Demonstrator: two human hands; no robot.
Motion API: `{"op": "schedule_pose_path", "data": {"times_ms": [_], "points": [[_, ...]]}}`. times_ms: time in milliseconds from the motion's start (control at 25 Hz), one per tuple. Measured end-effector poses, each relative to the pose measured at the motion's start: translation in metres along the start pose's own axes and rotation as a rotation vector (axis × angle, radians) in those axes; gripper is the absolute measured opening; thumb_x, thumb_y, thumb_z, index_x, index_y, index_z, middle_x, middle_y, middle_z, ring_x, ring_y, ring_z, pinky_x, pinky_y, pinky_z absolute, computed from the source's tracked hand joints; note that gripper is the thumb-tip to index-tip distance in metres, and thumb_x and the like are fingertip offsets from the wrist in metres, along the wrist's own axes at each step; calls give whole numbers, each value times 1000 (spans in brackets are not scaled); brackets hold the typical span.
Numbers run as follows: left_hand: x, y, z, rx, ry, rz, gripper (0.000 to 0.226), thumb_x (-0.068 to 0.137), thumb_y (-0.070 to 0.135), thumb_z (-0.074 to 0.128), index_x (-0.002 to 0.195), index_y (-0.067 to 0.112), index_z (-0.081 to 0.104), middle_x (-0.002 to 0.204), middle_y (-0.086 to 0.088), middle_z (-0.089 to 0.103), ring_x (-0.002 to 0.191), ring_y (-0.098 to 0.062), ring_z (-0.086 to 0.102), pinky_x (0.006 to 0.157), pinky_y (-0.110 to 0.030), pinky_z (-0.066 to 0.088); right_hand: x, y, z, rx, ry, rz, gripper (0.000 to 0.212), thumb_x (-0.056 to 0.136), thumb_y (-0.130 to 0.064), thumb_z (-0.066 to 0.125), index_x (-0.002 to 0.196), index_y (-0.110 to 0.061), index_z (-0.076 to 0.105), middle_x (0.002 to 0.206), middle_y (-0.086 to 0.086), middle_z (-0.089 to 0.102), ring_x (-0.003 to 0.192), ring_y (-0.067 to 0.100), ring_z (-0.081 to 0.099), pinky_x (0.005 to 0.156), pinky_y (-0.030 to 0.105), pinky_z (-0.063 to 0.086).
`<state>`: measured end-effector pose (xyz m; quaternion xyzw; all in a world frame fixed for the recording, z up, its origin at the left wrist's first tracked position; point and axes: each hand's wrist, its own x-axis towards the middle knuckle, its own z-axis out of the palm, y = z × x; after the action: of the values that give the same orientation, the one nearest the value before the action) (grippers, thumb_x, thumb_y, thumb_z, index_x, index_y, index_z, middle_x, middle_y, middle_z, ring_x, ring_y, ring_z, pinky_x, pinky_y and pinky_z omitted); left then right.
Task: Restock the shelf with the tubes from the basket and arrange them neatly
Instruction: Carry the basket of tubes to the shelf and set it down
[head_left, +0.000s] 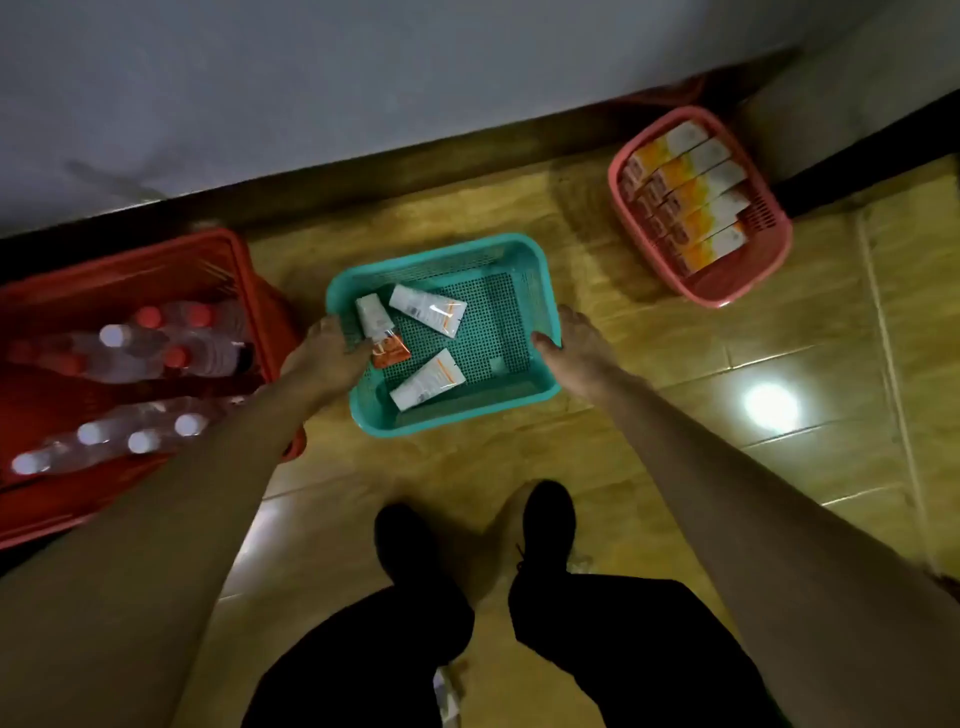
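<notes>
Head view, looking down at a yellow tiled floor (675, 364) along the foot of a pale grey wall (363, 78). At your left stands a large red plastic crate (156, 270) of clear bottles with red and white caps (156, 353); at far right, well apart, a pink perforated plastic basket (769, 228) holds a row of orange-and-white cartons (691, 202). Between them sits the teal perforated plastic basket (467, 260), gripped on both sides: your left hand (332, 353) is closed over its left rim, your right hand (571, 348) over its right rim. Inside lie three white-and-orange squeeze tubes (428, 310), scattered loosely on the basket floor. No shelf is in view. The step in hand appears to be taking up the basket; the next move calls for a level lift toward the shelf, so the tubes do not slide.
</notes>
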<state>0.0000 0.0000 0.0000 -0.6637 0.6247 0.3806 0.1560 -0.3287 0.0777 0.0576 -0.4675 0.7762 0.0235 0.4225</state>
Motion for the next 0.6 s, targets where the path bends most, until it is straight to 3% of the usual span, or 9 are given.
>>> {"op": "schedule_pose_path", "data": {"times_ms": [120, 320, 520, 600], "points": [[40, -15, 32, -29, -22, -70, 91, 71, 82, 41, 133, 17, 49, 133, -15, 56, 115, -36, 62, 93, -49, 55, 42, 22, 26, -29, -8, 68, 75, 97, -48, 47, 154, -10, 18, 153, 15, 35, 134, 35, 44, 106, 46, 44], [61, 1, 51, 5, -19, -253, 90, 90, 49, 61, 151, -1, 20, 151, -26, 37, 135, -44, 45, 107, -49, 43, 98, 46, 65, -6, 11, 146, 79, 96, -42, 53, 155, -9, 13, 152, 18, 33, 134, 37, 39, 108, 48, 39], [91, -24, 69, -49, 6, -338, 90, 75, 66, 55, 145, 11, 37, 141, -22, 52, 125, -42, 54, 102, -48, 48, 124, 60, 95, 123, 22, 185, 89, 92, -34, 61, 157, -14, 2, 149, 18, 32, 131, 38, 43, 102, 53, 46], [93, -24, 73, -72, -17, -331, 92, 82, 61, 58, 152, 9, 27, 148, -23, 46, 129, -42, 51, 105, -47, 45, 130, 64, 97, 98, 30, 172, 90, 93, -31, 59, 157, -15, -2, 149, 18, 32, 130, 37, 43, 101, 51, 47]]}}
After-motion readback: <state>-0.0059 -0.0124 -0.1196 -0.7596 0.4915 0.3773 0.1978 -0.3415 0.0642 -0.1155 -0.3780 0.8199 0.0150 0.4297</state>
